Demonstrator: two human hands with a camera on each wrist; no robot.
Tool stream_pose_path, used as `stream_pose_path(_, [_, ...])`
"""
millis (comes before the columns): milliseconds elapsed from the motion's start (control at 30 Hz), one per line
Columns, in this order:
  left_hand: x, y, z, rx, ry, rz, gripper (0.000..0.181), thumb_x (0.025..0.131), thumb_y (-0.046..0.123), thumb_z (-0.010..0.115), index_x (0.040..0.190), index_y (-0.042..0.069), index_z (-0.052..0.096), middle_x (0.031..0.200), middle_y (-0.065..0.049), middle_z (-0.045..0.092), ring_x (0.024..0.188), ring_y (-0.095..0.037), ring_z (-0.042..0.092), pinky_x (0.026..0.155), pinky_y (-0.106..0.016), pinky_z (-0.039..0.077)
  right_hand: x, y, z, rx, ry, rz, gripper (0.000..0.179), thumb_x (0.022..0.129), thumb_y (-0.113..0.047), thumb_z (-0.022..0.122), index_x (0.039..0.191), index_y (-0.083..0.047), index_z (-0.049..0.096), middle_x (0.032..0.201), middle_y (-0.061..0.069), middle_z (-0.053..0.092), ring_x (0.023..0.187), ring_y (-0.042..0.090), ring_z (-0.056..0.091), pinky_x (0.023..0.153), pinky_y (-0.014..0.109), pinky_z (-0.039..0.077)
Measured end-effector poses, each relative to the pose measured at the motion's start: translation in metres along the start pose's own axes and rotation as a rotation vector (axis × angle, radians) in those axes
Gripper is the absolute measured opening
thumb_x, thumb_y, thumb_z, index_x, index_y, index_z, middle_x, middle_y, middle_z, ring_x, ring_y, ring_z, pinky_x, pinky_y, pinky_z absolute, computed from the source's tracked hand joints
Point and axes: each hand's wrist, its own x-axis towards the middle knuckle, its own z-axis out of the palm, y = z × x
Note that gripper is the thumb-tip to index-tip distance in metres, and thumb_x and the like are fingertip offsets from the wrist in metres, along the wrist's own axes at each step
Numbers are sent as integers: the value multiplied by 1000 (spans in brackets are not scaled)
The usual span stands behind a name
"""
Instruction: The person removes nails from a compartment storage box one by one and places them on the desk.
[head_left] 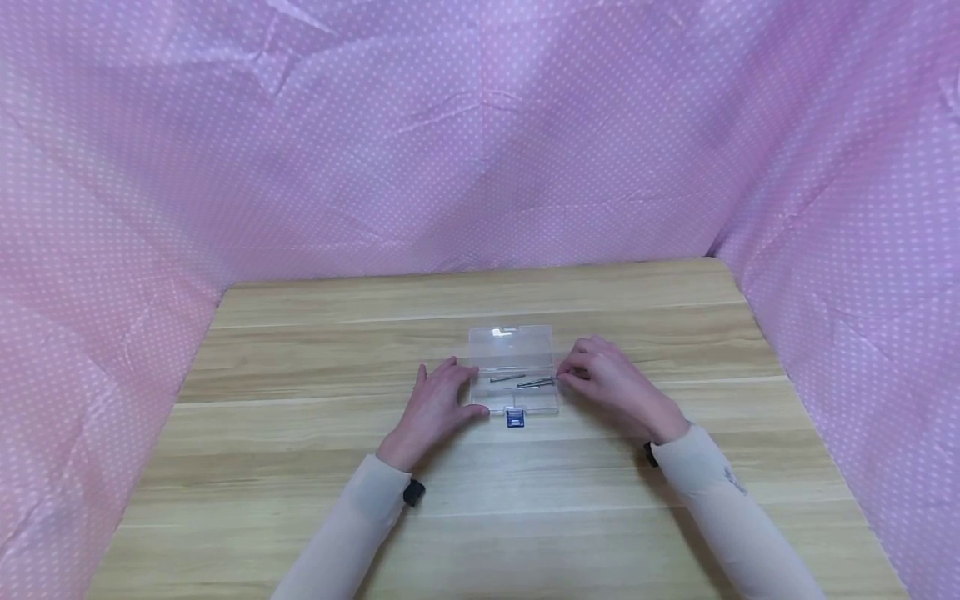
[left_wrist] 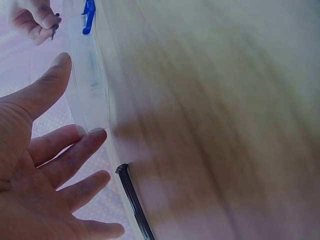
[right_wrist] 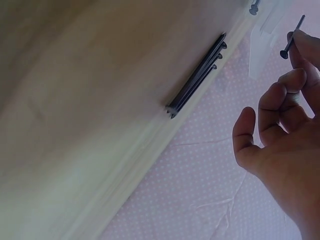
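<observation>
A clear plastic box (head_left: 480,398) stands on the table with its lid (head_left: 517,346) laid back. Slim metal nails (head_left: 507,379) lie in it. A blue latch (head_left: 515,418) sits on its front side. At the box's left end, my left hand (head_left: 437,404) has its thumb and fingers spread, fingertips (left_wrist: 95,136) against the plastic. By the right end, my right hand (head_left: 611,379) pinches a dark nail (right_wrist: 294,37) between thumb and forefinger, its head downward in the right wrist view. My other right fingers are bent and hold nothing.
Several dark nails (right_wrist: 196,75) lie side by side on the wood in the right wrist view. Another black nail (left_wrist: 134,200) lies near my left fingers. The wooden table (head_left: 300,350) ends at a pink dotted cloth (head_left: 360,167) behind and at both sides.
</observation>
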Motion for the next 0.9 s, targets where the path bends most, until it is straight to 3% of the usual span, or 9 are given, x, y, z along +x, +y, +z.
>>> stream_pose_path(267, [-2,0,0,-4,16,32,69,81,39,89,137,6,64,139,-15,65,145,-37,43,121,-68,15,-8,4,-2,9,31,-13,7,89,-11,81,96,-11,79,91,-5,65,87,15,55,79,37,49])
stream_pose_path(433, [-2,0,1,5,31,62,70,81,39,88,137,4,64,134,-15,65,135,-36,53,123,-64,18,-13,8,-3,16,44,-2,6,89,-10,81,95,-11,79,91,-5,65,86,15,56,79,37,50])
stream_pose_path(700, [-2,3,2,-34,21,34,71,82,37,88,139,3,63,134,-14,62,131,-34,54,125,-52,21,-21,13,-5,8,61,11,8,87,-9,83,95,-10,79,89,-5,65,87,16,58,80,39,51])
stream_pose_path(900, [-4,5,2,-27,29,23,72,81,37,88,140,4,63,134,-12,61,122,-31,56,106,-49,47,-28,15,-7,2,69,25,8,89,-11,82,96,-9,79,90,-4,64,87,16,58,79,38,51])
